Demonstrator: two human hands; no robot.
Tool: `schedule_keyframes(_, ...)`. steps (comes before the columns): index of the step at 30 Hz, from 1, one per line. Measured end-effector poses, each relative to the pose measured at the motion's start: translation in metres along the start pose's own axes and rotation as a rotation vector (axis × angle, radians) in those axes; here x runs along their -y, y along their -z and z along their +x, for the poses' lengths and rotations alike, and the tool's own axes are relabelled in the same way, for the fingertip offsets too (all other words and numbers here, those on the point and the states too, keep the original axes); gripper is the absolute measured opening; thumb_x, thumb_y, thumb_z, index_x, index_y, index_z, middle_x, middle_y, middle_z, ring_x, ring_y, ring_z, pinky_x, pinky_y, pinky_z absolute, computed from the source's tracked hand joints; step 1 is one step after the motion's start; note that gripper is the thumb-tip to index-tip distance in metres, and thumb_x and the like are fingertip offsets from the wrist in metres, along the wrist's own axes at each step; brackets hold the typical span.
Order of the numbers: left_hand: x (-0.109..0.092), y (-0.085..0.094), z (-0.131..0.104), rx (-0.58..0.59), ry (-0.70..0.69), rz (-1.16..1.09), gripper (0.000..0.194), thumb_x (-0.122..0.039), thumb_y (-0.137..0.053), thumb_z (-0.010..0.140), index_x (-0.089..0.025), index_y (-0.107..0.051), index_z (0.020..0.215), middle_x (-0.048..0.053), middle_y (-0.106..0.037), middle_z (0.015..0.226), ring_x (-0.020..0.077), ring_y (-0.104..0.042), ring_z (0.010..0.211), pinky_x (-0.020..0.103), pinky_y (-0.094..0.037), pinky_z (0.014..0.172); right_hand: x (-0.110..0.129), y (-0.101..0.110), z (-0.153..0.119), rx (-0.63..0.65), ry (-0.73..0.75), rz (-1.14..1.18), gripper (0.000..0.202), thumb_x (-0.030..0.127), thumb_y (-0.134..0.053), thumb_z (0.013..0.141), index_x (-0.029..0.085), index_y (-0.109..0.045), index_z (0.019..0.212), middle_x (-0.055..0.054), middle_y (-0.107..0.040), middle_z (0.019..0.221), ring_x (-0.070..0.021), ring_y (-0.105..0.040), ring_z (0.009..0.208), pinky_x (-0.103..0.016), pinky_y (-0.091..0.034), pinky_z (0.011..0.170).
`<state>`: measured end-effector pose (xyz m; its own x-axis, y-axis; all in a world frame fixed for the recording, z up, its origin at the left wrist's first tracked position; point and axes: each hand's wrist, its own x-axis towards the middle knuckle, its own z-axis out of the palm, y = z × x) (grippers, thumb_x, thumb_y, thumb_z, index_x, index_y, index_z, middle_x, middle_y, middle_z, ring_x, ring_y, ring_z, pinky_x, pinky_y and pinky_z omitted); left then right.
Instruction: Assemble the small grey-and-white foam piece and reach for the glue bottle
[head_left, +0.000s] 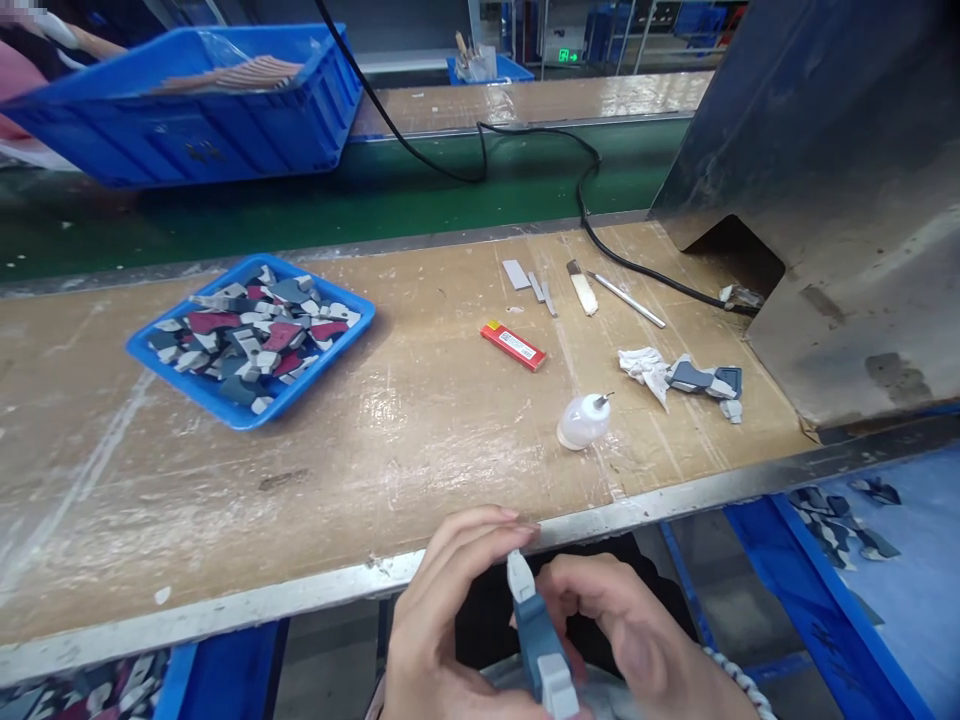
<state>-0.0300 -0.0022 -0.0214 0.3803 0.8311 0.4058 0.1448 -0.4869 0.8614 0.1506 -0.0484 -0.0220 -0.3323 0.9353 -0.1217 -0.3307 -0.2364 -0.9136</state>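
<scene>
Both of my hands are low in front of the bench edge, together holding a small blue and white shaped piece [536,635]. My left hand [442,620] pinches its white upper tip with curled fingers. My right hand [630,640] grips the piece from the right side. Up on the bench, a blue tray [225,405] holds several grey, red and white pieces of a similar kind. A small white squeeze bottle [583,421] with a thin nozzle lies on the bench just beyond my hands.
A red flat box [513,345], small blades and a metal rod [626,299] lie on the worn bench, with a crumpled cloth and loose pieces [686,378]. A grey machine housing [840,210] stands at right. Blue crates are at far left and lower right. A black cable crosses behind.
</scene>
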Motion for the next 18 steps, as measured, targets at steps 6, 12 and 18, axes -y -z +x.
schedule_keyframes(6,-0.008,-0.009,0.003,-0.079,0.037,-0.010,0.069,-0.061,-0.086,0.065,-0.020,-0.062,0.116,0.007,-0.066,0.110,0.0232,-0.063,0.111,0.031,-0.051,0.098,-0.016,-0.005,-0.003,-0.034,-0.084,0.261,0.067,0.056,-0.092,0.063,0.025,-0.069,0.118,-0.004,-0.069,0.092,-0.0148,-0.062,0.077,-0.029,-0.049,0.078)
schedule_keyframes(12,-0.006,-0.009,0.002,-0.104,0.042,-0.130,0.064,-0.065,-0.078,0.069,-0.021,-0.060,0.113,0.006,-0.066,0.104,0.0229,-0.064,0.107,0.033,-0.053,0.097,-0.034,-0.014,0.005,-0.012,0.084,0.520,0.044,0.048,-0.086,0.077,0.026,-0.073,0.114,0.002,-0.061,0.073,-0.0058,-0.050,0.059,-0.018,-0.043,0.061)
schedule_keyframes(18,-0.009,0.002,0.009,0.055,-0.063,-0.106,0.031,-0.047,-0.073,0.089,-0.020,-0.068,0.104,0.005,-0.071,0.101,0.0200,-0.065,0.106,0.030,-0.054,0.095,-0.022,-0.009,0.003,0.044,-0.010,0.359,0.055,0.069,-0.072,0.080,0.020,-0.071,0.106,-0.001,-0.058,0.070,-0.0105,-0.052,0.058,-0.024,-0.046,0.060)
